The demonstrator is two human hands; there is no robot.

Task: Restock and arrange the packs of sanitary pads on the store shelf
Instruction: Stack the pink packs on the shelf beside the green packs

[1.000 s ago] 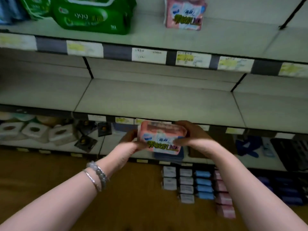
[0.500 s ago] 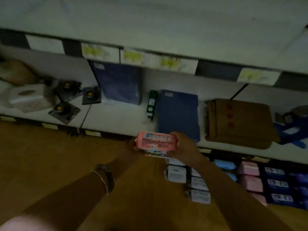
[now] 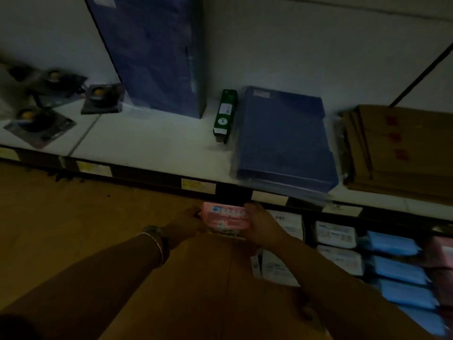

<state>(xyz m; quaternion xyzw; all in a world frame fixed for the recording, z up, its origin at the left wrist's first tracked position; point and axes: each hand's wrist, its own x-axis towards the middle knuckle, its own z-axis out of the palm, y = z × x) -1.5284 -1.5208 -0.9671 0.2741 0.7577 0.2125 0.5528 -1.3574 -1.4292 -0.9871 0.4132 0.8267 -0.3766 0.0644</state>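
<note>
Nearest the camera, two bare forearms reach forward, the left wrist wearing a bracelet (image 3: 157,241). The left hand (image 3: 188,222) and the right hand (image 3: 263,225) hold the pink pack (image 3: 225,218) between them. Each hand has its fingers curled round one short end, and the pack is level and off any surface, just below the shelf edge.

Just to the right of the right hand, on the lowest level, the white packs (image 3: 335,234) lie lined up, and farther right are the blue packs (image 3: 397,266). At the far right edge there seems to be a pinkish row too, though the dim, blurred view leaves that unsure. So part of the restocking looks done, while the pack in hand is not yet set down. A spot among those rows is the likely place for it.

Beyond the hands, the white shelf (image 3: 147,143) carries other goods. A green box (image 3: 225,116) and a flat blue box (image 3: 284,138) lie straight ahead. A tall blue box (image 3: 157,50) stands ahead to the left, and brown cardboard (image 3: 404,148) lies off to the right.
</note>
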